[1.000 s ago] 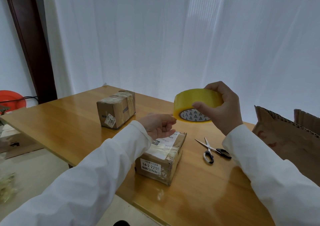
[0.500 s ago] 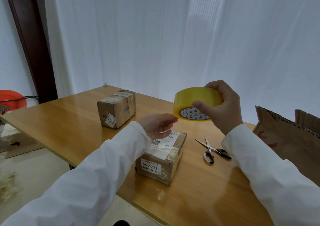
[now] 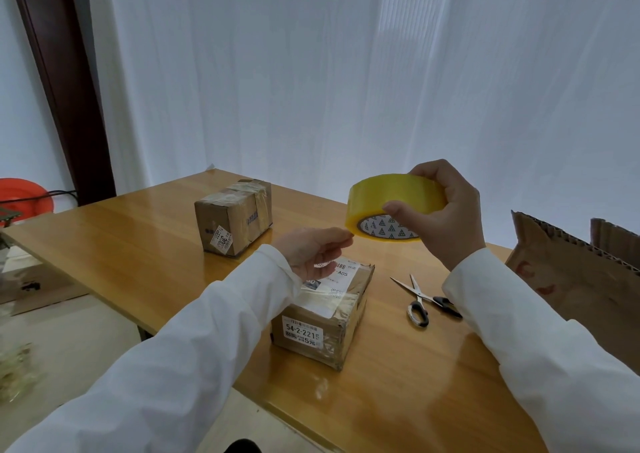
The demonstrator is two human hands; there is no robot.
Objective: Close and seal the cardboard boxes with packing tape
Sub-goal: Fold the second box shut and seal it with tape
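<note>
A: Hands first. Right hand [image 3: 446, 210]?

B: Raised above the table [image 3: 138, 244], fingers over the top and thumb across the front of the tape [image 3: 391, 203]. Yellow roll, held tilted, printed core facing the camera.

A: Left hand [image 3: 311, 251]?

B: Lower, just left of the roll. Fingertips drawn together at the roll's bottom-left edge, touching it or very near. Cannot tell whether they pinch a tape end.

A: Boxes?

B: 2 on the table. Near box [image 3: 322, 317] sits directly below the left hand, flaps down, white labels on top and front, clear tape already across it. Far box [image 3: 233, 222] stands well apart, toward the back left, also closed and taped, with a small sticker on its front.

A: Anything else?

B: Scissors [image 3: 420, 296] lie flat on the table, blades apart, right of the near box, under the right forearm. Torn cardboard [image 3: 568, 265] stands at the right edge. White sleeves on both arms. White curtain [image 3: 311, 71] behind the table, an orange object [image 3: 24, 194] at far left.
</note>
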